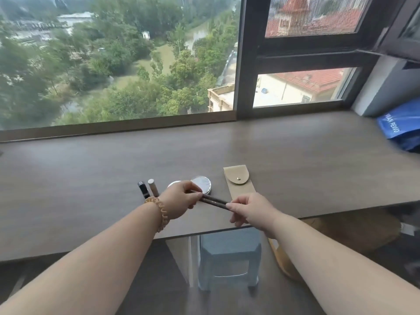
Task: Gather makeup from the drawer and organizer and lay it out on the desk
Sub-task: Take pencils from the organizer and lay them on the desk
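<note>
1. Holding two dark pencils [213, 200] over the table [295, 160], our left hand [179, 201] pinches one end, right hand [247, 210] the other.
2. Light, stiff, thin; we judge fingertip pinches near the ends suffice.

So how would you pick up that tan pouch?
Grab the pouch by its long sides near the middle, coming straight down from above. It lies flat on the desk, long and narrow, so a grip across its width fits. The compact sits left of it, but apart.
</note>
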A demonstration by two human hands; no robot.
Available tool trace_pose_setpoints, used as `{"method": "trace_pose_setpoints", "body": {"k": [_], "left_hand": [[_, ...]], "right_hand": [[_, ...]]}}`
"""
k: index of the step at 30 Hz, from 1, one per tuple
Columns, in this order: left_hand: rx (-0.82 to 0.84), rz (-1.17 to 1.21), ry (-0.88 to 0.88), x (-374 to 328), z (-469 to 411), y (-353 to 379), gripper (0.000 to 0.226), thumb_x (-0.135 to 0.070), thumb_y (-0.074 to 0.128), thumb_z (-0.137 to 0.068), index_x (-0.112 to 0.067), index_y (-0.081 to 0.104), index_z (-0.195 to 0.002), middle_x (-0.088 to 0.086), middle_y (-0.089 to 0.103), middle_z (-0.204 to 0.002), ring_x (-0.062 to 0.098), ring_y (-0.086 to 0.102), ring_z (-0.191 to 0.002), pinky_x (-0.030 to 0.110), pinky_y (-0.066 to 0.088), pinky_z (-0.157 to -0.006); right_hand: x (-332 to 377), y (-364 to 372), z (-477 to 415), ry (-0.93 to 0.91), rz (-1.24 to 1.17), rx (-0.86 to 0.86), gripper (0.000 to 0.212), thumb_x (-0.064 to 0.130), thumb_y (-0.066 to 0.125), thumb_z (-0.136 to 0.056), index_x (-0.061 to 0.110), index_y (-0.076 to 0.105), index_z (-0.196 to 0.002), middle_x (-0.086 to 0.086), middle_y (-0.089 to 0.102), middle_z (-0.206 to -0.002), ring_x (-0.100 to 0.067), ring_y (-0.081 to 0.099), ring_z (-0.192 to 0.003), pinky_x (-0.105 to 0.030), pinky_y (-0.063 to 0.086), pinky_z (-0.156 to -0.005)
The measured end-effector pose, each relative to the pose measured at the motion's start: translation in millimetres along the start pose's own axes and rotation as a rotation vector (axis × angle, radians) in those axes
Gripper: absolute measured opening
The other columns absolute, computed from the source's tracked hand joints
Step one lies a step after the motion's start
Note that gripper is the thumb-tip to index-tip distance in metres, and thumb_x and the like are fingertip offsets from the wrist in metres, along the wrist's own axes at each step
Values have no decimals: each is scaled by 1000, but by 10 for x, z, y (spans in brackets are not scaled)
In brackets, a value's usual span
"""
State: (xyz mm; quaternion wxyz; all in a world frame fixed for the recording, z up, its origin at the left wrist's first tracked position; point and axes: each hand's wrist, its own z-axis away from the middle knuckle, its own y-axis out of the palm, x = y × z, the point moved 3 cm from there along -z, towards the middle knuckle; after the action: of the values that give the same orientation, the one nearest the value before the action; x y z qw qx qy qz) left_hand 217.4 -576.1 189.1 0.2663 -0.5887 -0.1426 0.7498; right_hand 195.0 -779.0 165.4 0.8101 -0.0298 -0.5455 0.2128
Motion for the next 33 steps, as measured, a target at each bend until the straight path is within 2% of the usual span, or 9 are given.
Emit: {"method": "trace_pose_setpoints", "body": {"k": [6,10,13,16,19,24,26,30,33], "left_hand": [[-33,79,-27,211,-497,67,26,-18,63,-85,-14,61,-111,5,65,-78,15,60,-65,23,48,-59],[-92,197,-62,270,-821,109,39,-22,65,-84,-22,51,-120,2,64,-84,17,65,-73,19,44,-54],[-128,318,-194,394,-1002,234,36,-23,62,-84,-25,44,-115,0,61,-81,22,67,-75,25,45,-56],[-10,366,-327,549,-1005,572,31,-26,65,-79,-18,48,-104,9,64,-82,24,62,-64,27,49,-58],[101,299,-391,691,-1084,891,50,-47,64,-61,-14,56,-97,17,70,-95,35,68,-86,41,57,-76],[238,457,-525,610,-1209,1019,15,-20,48,-92,-7,55,-89,6,56,-64,11,50,-38,16,39,-40],[220,530,-559,637,-1229,1081,15,-18,48,-93,-7,55,-85,5,52,-56,13,47,-33,15,35,-37],[145,523,-591,677,-1265,1170,16,-24,54,-90,-13,58,-79,6,62,-75,21,61,-59,27,51,-53],[109,535,-620,618,-1270,1206,12,-17,53,-90,-8,60,-87,7,61,-66,17,60,-44,25,47,-43]], "right_hand": [[-150,89,-383,74,71,-1,15,28,61,-88,17,64,-78,-4,71,-71,-13,60,-58,-26,41,-58],[-211,126,-681,105,102,-104,20,24,60,-89,17,63,-71,-1,67,-67,-14,57,-63,-32,47,-71],[-298,185,-923,173,-72,-302,27,21,58,-90,13,59,-65,-3,62,-63,-18,52,-62,-34,47,-71],[-408,301,-1068,297,-190,-405,29,20,56,-92,12,56,-65,-3,59,-60,-18,49,-56,-29,41,-59],[-476,373,-1181,365,-243,-467,27,20,58,-90,10,58,-65,-5,59,-57,-19,49,-51,-26,41,-53],[-552,395,-1330,404,-233,-492,30,24,62,-87,9,62,-61,-9,64,-60,-23,55,-57,-33,47,-60],[-569,389,-1357,405,-175,-480,30,28,63,-86,10,64,-61,-10,66,-63,-24,55,-58,-38,51,-62],[-498,280,-1398,339,165,-416,46,35,54,-89,15,51,-48,-2,57,-55,-26,54,-63,-31,38,-57],[-419,205,-1432,315,397,-338,46,41,44,-92,15,51,-54,-4,60,-65,-27,55,-70,-30,35,-57]]}}
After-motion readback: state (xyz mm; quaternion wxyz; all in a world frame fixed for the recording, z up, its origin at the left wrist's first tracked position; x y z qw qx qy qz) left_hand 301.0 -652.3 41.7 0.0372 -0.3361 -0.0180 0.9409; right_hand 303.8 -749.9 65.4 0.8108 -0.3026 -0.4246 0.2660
